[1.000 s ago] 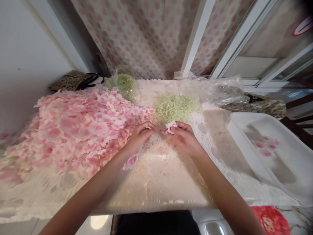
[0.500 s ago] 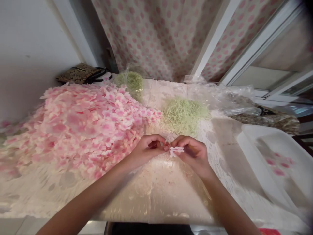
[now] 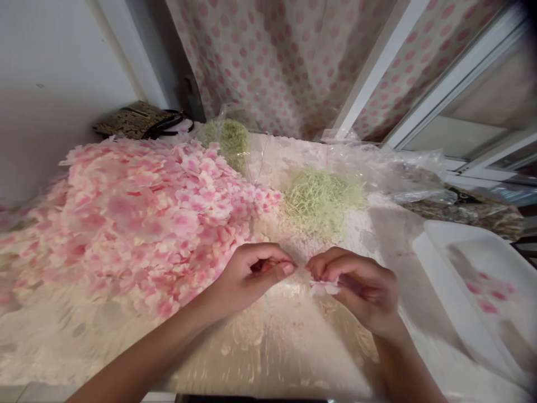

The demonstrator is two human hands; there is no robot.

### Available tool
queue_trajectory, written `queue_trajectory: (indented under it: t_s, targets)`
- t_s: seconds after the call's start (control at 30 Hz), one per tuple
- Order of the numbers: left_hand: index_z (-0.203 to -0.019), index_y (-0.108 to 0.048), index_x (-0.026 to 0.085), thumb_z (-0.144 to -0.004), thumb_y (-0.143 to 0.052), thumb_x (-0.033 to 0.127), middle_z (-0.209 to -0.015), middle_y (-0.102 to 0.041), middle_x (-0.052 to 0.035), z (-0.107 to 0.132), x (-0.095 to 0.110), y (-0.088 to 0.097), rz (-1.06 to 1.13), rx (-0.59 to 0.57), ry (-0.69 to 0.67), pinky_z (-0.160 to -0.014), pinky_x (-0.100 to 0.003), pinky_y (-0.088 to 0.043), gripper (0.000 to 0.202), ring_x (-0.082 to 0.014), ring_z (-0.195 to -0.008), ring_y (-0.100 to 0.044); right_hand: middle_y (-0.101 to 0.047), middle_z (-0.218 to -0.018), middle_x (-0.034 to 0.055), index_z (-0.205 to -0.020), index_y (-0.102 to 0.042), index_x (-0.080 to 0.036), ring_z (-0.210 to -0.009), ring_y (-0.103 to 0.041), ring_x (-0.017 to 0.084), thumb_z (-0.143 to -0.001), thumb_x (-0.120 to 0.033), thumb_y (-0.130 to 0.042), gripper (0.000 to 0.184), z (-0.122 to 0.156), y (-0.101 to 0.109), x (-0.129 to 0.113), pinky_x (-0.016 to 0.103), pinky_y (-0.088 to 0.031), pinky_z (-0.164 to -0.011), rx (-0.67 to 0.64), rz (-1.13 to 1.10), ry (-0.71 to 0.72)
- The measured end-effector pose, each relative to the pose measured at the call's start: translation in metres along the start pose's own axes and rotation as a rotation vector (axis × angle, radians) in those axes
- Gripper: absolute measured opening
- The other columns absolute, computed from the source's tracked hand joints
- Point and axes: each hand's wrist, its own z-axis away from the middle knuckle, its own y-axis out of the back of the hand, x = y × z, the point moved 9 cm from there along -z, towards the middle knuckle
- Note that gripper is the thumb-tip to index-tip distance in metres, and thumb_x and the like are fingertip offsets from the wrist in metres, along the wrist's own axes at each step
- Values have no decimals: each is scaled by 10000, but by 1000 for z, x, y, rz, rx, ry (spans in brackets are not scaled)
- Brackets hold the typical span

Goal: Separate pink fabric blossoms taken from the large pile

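Note:
A pale pink artificial flower (image 3: 324,287) is pinched in the fingers of my right hand (image 3: 363,282), above the front half of the table. My left hand (image 3: 255,274) is a short gap to the left, its thumb and forefinger pressed together; whatever lies between those fingertips is too small to make out. Beside my left hand spreads a large heap of pink and white artificial flowers (image 3: 142,207). Beyond both hands lies a tangle of pale green stems (image 3: 321,198), thin and stringy.
At the right, a white tray (image 3: 436,280) holds several pink flowers. Clear plastic bags (image 3: 386,168) lie along the back. Another bag of green stems (image 3: 230,140) and a patterned bag (image 3: 132,120) stand at the back left. A dotted curtain (image 3: 272,61) hangs behind the table.
My hands have come apart: the right one has moved right and toward me with the flower. Before, the fingertips of both hands met at the flower.

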Motion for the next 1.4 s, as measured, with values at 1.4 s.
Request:
queue_trajectory:
  t_s: [1.4]
  targets:
    - [-748, -613, 150, -846, -574, 160, -574, -455, 44, 8, 25, -20, -245, -261, -299, -470, -192, -302, 106, -58, -500, -377, -562, -867, 49, -914, -565, -179, -796, -578, 156, -780, 41, -460, 278, 7, -30, -11, 294, -497, -667, -176, 301, -22]
